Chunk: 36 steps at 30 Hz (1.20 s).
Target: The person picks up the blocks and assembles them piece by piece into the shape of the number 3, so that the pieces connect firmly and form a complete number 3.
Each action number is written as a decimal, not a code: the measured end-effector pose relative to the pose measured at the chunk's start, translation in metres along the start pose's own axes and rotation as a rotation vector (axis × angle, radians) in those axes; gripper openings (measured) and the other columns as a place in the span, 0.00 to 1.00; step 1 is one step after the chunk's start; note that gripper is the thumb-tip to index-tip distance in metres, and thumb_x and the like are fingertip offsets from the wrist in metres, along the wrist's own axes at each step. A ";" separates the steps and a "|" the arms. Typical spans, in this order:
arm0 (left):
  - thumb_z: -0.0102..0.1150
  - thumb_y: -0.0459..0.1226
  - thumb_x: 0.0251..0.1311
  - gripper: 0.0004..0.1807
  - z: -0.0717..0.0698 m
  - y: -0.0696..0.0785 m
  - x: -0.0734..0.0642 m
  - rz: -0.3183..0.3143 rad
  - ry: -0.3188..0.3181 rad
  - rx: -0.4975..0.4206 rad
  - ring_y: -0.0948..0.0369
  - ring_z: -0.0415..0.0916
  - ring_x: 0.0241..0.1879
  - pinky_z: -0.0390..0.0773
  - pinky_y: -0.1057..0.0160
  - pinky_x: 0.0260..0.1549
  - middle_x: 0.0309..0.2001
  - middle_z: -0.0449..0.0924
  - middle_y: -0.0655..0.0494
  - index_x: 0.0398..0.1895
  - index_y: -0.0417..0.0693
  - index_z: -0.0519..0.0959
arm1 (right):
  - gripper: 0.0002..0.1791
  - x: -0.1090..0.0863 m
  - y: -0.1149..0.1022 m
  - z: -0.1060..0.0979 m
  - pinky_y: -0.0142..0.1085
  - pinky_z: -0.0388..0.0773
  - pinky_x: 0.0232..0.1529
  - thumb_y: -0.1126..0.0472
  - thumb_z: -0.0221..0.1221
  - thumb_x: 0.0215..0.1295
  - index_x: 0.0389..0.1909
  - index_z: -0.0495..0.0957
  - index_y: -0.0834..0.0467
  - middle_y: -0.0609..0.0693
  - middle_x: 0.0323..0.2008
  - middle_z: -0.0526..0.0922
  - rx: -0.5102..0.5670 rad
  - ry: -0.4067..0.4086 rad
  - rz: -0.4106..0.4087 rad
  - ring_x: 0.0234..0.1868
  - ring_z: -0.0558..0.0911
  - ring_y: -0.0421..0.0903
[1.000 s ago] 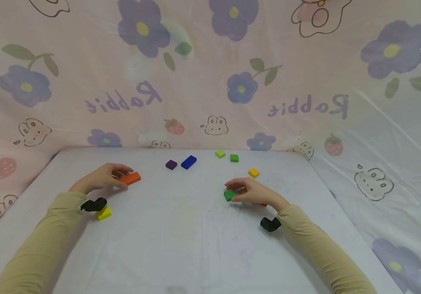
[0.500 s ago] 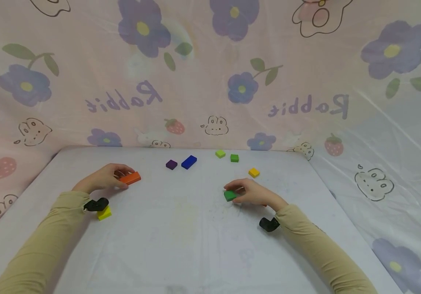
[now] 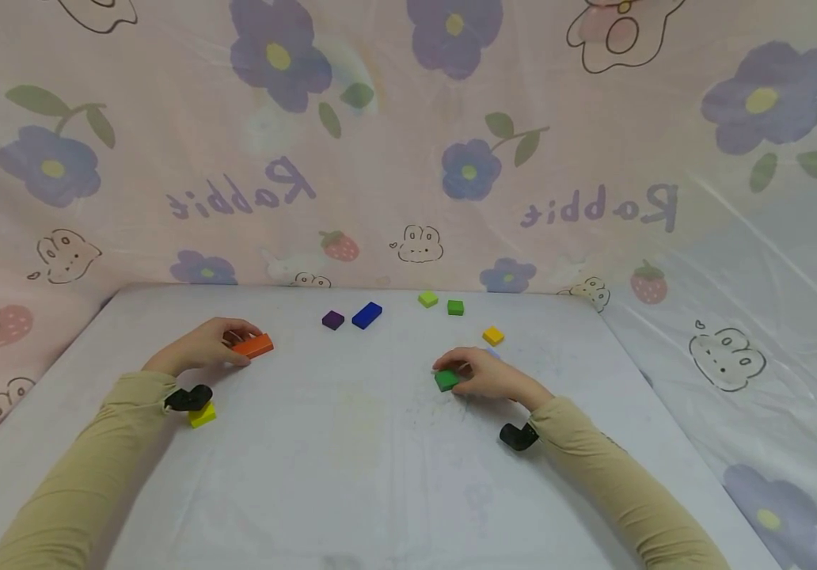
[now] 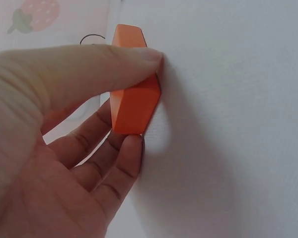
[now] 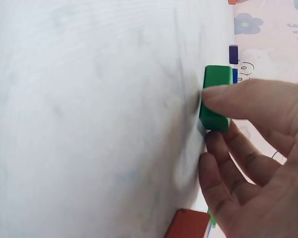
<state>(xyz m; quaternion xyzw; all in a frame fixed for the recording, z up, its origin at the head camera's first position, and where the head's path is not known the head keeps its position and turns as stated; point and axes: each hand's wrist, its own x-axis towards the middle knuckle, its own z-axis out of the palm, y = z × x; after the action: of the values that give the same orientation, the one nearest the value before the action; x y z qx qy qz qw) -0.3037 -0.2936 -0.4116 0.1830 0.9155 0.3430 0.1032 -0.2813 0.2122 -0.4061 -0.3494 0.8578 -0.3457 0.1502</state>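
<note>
My left hand (image 3: 205, 347) pinches an orange block (image 3: 254, 346) at the left of the white table. In the left wrist view the thumb lies across this orange block (image 4: 134, 110), and its slanted faces meet in a ridge. Right of centre, my right hand (image 3: 490, 375) holds a green block (image 3: 446, 381) between thumb and fingers. The right wrist view has the thumb over the front face of this green block (image 5: 218, 77), close to the table surface. A red-orange block (image 5: 187, 224) lies below the right hand there; in the head view the hand hides it.
At the back lie a purple block (image 3: 333, 320), a longer blue block (image 3: 366, 315), a lime block (image 3: 427, 299) and a small green block (image 3: 455, 307). A yellow-orange block (image 3: 493, 336) sits behind my right hand. A yellow block (image 3: 203, 415) lies by my left wrist.
Both hands keep hold of their blocks. My right hand and wrist have shifted slightly left, and the red-orange block's edge beneath that hand has gone out of sight in the head view.
</note>
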 end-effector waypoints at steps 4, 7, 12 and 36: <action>0.71 0.34 0.50 0.28 0.000 0.000 0.000 0.003 -0.001 0.008 0.48 0.72 0.46 0.71 0.49 0.49 0.48 0.75 0.43 0.56 0.37 0.74 | 0.22 0.000 0.002 0.001 0.48 0.71 0.55 0.74 0.63 0.57 0.54 0.75 0.63 0.55 0.53 0.77 -0.008 0.005 -0.007 0.55 0.74 0.52; 0.70 0.33 0.50 0.28 0.000 0.001 -0.001 0.006 -0.001 0.018 0.48 0.72 0.46 0.72 0.49 0.48 0.47 0.75 0.43 0.56 0.37 0.74 | 0.21 0.001 0.004 0.002 0.50 0.70 0.56 0.75 0.62 0.58 0.54 0.75 0.64 0.57 0.53 0.77 -0.009 0.008 -0.017 0.55 0.74 0.55; 0.69 0.32 0.51 0.27 0.001 0.003 -0.001 0.007 -0.002 0.026 0.49 0.73 0.44 0.72 0.50 0.47 0.46 0.75 0.43 0.56 0.37 0.75 | 0.21 -0.001 -0.003 0.002 0.54 0.69 0.55 0.77 0.60 0.58 0.53 0.74 0.68 0.62 0.52 0.76 0.001 0.010 -0.013 0.54 0.73 0.59; 0.68 0.31 0.50 0.26 0.003 0.008 -0.002 0.000 0.021 0.048 0.50 0.72 0.43 0.72 0.52 0.45 0.44 0.75 0.45 0.55 0.38 0.76 | 0.19 0.000 0.002 0.003 0.43 0.73 0.52 0.73 0.63 0.56 0.50 0.77 0.60 0.49 0.48 0.78 -0.034 0.029 0.002 0.48 0.76 0.46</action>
<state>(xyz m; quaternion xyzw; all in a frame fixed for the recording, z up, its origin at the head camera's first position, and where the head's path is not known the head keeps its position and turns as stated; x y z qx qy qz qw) -0.2986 -0.2872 -0.4086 0.1817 0.9246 0.3228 0.0894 -0.2808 0.2112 -0.4095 -0.3459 0.8660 -0.3360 0.1323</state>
